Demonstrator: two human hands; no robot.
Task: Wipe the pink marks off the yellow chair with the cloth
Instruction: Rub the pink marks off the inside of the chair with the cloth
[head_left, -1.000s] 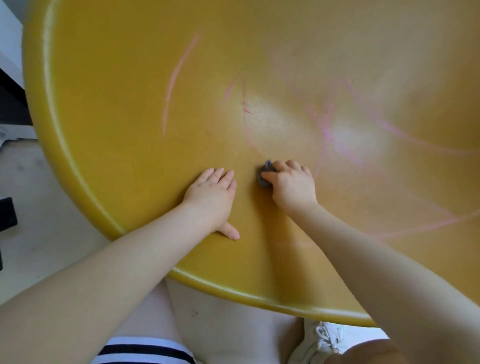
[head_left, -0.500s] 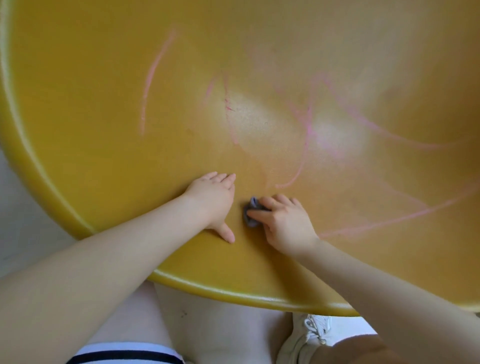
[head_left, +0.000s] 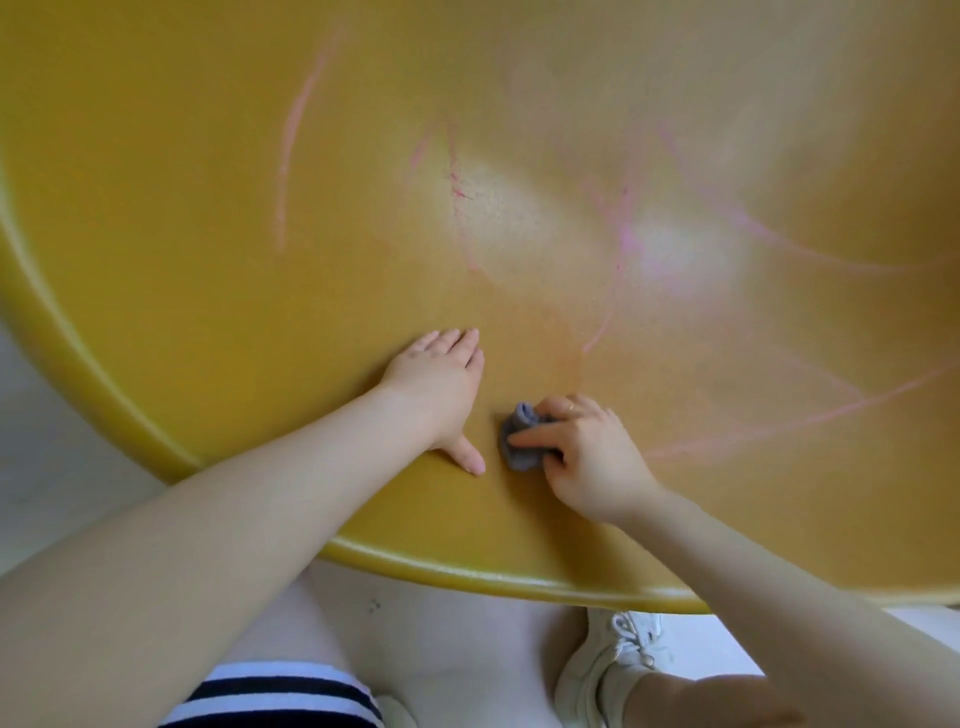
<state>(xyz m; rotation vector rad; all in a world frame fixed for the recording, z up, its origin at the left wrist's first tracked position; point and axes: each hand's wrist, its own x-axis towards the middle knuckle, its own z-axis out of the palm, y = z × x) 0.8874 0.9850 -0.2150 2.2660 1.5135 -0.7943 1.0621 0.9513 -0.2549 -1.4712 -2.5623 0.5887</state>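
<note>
The yellow chair (head_left: 208, 260) fills most of the head view, its curved seat streaked with pink marks (head_left: 293, 135) at upper left, centre and right. A long pink line (head_left: 779, 423) runs along the right side. My right hand (head_left: 582, 457) presses a small bunched grey cloth (head_left: 519, 441) against the seat near its front edge. My left hand (head_left: 441, 384) lies flat on the seat just left of the cloth, fingers together, thumb out, holding nothing.
The chair's rounded front rim (head_left: 519, 579) curves across the bottom of the view. Below it are pale floor (head_left: 467, 649), a white sneaker (head_left: 602, 670) and a black-and-white striped hem (head_left: 280, 691).
My right hand has dragged the cloth down the seat toward the front edge, away from the central pink marks. My left hand has stayed flat in place.
</note>
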